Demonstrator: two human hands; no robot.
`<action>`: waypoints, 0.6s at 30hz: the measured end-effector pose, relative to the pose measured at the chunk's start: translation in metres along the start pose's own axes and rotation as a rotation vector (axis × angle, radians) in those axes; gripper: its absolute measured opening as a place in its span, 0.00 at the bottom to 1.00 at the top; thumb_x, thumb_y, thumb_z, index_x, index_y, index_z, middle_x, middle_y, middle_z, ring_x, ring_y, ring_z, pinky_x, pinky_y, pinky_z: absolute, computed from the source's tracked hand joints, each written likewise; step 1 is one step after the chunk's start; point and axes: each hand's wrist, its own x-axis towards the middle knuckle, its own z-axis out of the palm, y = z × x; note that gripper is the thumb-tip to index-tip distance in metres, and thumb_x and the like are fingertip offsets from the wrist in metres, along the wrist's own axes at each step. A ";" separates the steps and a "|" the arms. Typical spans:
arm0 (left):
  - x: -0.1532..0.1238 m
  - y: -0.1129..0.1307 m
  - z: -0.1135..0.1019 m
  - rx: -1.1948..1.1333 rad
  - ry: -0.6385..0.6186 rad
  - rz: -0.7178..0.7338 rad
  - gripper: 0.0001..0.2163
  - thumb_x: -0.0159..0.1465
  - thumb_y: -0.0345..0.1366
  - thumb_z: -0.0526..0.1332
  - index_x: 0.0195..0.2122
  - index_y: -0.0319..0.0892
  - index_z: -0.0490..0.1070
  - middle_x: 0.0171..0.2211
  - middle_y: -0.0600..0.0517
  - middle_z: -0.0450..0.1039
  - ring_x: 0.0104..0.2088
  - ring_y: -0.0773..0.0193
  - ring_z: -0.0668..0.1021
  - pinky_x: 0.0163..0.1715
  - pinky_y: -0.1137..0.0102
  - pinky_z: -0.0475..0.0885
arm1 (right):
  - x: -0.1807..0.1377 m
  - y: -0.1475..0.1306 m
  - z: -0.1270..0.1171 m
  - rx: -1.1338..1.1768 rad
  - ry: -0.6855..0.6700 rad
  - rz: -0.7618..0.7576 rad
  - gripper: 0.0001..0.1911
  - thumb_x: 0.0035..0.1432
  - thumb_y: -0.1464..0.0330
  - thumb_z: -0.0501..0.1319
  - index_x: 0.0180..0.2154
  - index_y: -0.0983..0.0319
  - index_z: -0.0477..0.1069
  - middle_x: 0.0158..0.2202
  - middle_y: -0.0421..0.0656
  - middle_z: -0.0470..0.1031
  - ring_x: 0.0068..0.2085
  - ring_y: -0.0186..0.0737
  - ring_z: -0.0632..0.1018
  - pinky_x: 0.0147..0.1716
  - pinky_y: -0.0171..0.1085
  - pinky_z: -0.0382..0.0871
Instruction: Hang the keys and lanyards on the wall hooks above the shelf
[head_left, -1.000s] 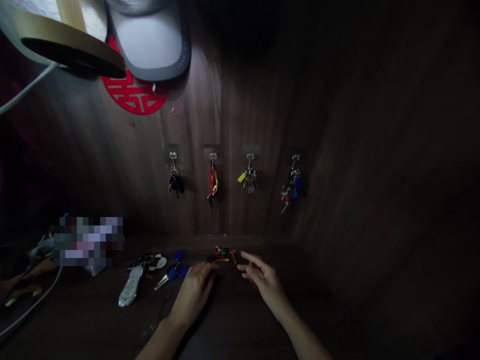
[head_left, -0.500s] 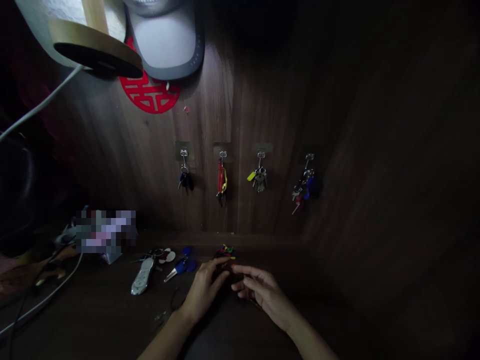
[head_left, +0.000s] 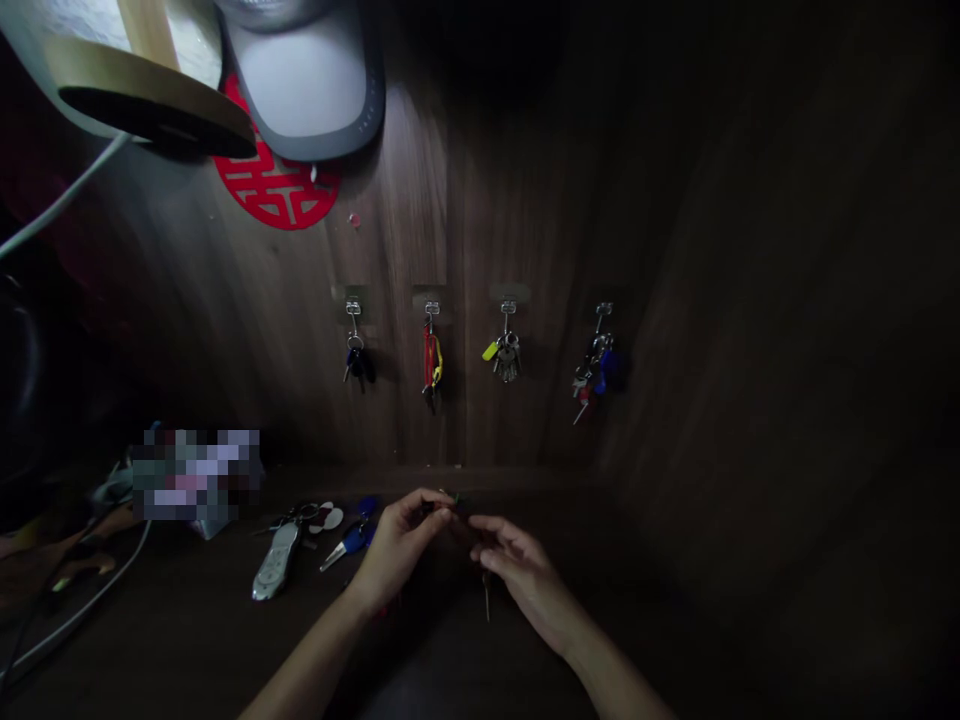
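Observation:
My left hand (head_left: pixel 397 548) is closed in a pinch, with a bit of green and red showing at its fingertips. Close beside it, my right hand (head_left: pixel 525 575) has its fingers curled in around a bunch of keys, and one thin key (head_left: pixel 487 597) dangles below them. The bunch appears to span both hands; shadow and fingers hide most of it. Left of my hands, a blue-headed key (head_left: pixel 346 547) lies on the dark surface, alongside a silver remote-like fob (head_left: pixel 275 562) with white round tags (head_left: pixel 327 517).
Four hooks on the wooden wall carry key sets (head_left: pixel 355 360), (head_left: pixel 432 365), (head_left: pixel 507 357), (head_left: pixel 596 370). A lamp base (head_left: pixel 150 85) and a grey cap (head_left: pixel 300 90) are at upper left, near a red cutout (head_left: pixel 281 195). A white cable (head_left: pixel 112 590) crosses the left side.
My fingers have closed in and lifted slightly, and a key now hangs beneath my right hand. The coloured pieces behind my left hand are mostly covered. The view has shifted a little to the right.

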 end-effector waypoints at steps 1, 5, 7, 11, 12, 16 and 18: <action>0.002 0.004 0.001 -0.017 -0.014 -0.006 0.09 0.57 0.41 0.62 0.35 0.41 0.73 0.32 0.51 0.77 0.35 0.61 0.77 0.37 0.69 0.71 | 0.000 -0.002 0.001 0.032 0.003 -0.014 0.17 0.47 0.67 0.65 0.42 0.59 0.73 0.39 0.42 0.75 0.41 0.39 0.73 0.40 0.37 0.62; 0.010 0.021 0.009 -0.002 -0.068 0.004 0.09 0.57 0.40 0.63 0.35 0.41 0.73 0.29 0.53 0.75 0.33 0.63 0.76 0.35 0.71 0.70 | -0.001 -0.008 0.005 0.148 -0.001 -0.046 0.10 0.46 0.67 0.66 0.33 0.60 0.70 0.33 0.40 0.73 0.36 0.38 0.71 0.36 0.35 0.62; 0.014 0.030 0.012 0.018 -0.096 0.027 0.08 0.57 0.39 0.63 0.34 0.40 0.73 0.29 0.53 0.74 0.33 0.65 0.74 0.35 0.72 0.69 | -0.001 -0.009 0.005 0.216 -0.002 -0.062 0.09 0.45 0.68 0.67 0.27 0.60 0.66 0.28 0.38 0.71 0.32 0.36 0.70 0.33 0.34 0.61; 0.019 0.047 0.018 -0.018 -0.170 0.036 0.06 0.58 0.36 0.62 0.33 0.40 0.72 0.29 0.54 0.71 0.32 0.67 0.72 0.33 0.74 0.68 | 0.000 -0.008 0.003 0.266 0.035 -0.060 0.08 0.47 0.66 0.65 0.28 0.60 0.67 0.30 0.39 0.73 0.35 0.38 0.72 0.36 0.35 0.61; 0.019 0.050 0.019 -0.029 -0.195 0.030 0.05 0.58 0.35 0.62 0.33 0.40 0.71 0.28 0.54 0.71 0.31 0.68 0.72 0.32 0.74 0.67 | 0.000 -0.008 0.002 0.261 0.043 -0.041 0.07 0.49 0.65 0.64 0.31 0.60 0.68 0.33 0.40 0.74 0.37 0.39 0.72 0.38 0.36 0.61; 0.018 0.059 0.021 -0.093 -0.296 0.013 0.05 0.58 0.34 0.61 0.35 0.40 0.70 0.29 0.54 0.71 0.29 0.68 0.73 0.31 0.73 0.68 | 0.001 -0.004 0.000 0.233 -0.006 0.055 0.14 0.51 0.60 0.62 0.38 0.61 0.72 0.36 0.44 0.76 0.41 0.42 0.74 0.42 0.39 0.61; 0.018 0.062 0.020 -0.107 -0.302 0.030 0.07 0.58 0.33 0.61 0.38 0.41 0.71 0.31 0.53 0.72 0.32 0.66 0.74 0.35 0.72 0.68 | 0.002 0.000 0.000 0.227 -0.031 0.072 0.16 0.51 0.58 0.62 0.36 0.63 0.74 0.34 0.45 0.77 0.38 0.42 0.75 0.39 0.39 0.61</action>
